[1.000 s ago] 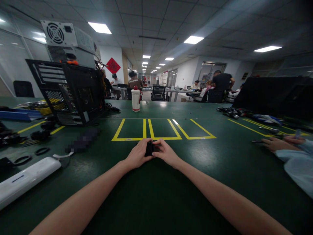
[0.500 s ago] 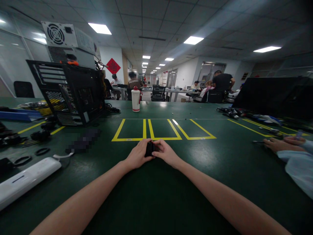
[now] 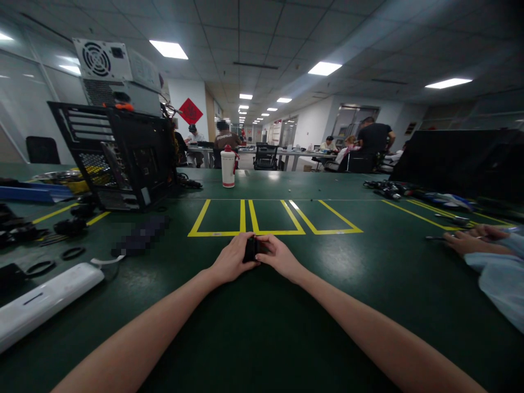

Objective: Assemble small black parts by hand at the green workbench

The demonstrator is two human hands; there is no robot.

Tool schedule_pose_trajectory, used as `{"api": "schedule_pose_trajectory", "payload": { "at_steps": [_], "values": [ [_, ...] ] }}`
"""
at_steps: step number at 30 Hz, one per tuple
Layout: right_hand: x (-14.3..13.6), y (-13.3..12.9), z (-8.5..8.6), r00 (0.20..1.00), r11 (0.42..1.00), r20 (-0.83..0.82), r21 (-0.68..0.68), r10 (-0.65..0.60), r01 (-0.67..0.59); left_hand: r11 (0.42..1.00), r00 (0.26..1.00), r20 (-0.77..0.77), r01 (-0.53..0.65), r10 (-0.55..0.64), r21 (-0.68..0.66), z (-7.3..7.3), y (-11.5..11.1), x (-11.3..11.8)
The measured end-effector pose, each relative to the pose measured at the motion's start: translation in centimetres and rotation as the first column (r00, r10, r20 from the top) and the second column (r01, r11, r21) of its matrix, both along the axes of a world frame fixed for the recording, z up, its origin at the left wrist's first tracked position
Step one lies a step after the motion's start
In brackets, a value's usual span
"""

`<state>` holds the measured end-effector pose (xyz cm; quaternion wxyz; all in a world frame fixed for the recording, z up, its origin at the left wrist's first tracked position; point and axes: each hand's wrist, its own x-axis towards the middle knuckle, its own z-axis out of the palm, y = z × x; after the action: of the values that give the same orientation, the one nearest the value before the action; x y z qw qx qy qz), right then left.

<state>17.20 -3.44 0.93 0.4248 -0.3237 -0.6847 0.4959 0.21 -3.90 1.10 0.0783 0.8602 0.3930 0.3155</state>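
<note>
A small black object is held between my two hands, just in front of the yellow tape outlines on the green table. My left hand grips it from the left, fingers over its top and thumb low at the near side. From the right, my right hand holds it with bent fingers and thumb. The fingers cover much of the object, so its kind cannot be made out.
An open black computer case with power supplies stands back left. Near it lie a white power strip and cables. Beyond the outlines stands a white cup. Another person's hands are at the right, before a black monitor.
My hands and the black object show almost no movement. The view has shifted very slightly. At the right, the other person's fingers have moved a little.
</note>
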Motion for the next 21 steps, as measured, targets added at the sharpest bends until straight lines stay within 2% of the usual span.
{"api": "schedule_pose_trajectory", "payload": {
  "at_steps": [6, 15, 21],
  "values": [
    [-0.05, -0.33, -0.07, 0.999, 0.999, -0.032, -0.012, 0.040, -0.040, 1.000, 1.000, -0.013, 0.000, 0.000, -0.010, -0.02, 0.00, -0.01],
    [0.08, -0.20, 0.25, 1.000, 1.000, 0.012, 0.021, 0.008, -0.008, 1.000, 1.000, -0.019, -0.022, 0.022, -0.011, -0.10, 0.09, -0.10],
    [0.31, -0.04, -0.14, 0.999, 0.998, 0.005, -0.038, 0.049, -0.049, 0.999, 0.999, -0.037, -0.034, 0.033, -0.033, 0.21, -0.07, -0.09]
  ]
}}
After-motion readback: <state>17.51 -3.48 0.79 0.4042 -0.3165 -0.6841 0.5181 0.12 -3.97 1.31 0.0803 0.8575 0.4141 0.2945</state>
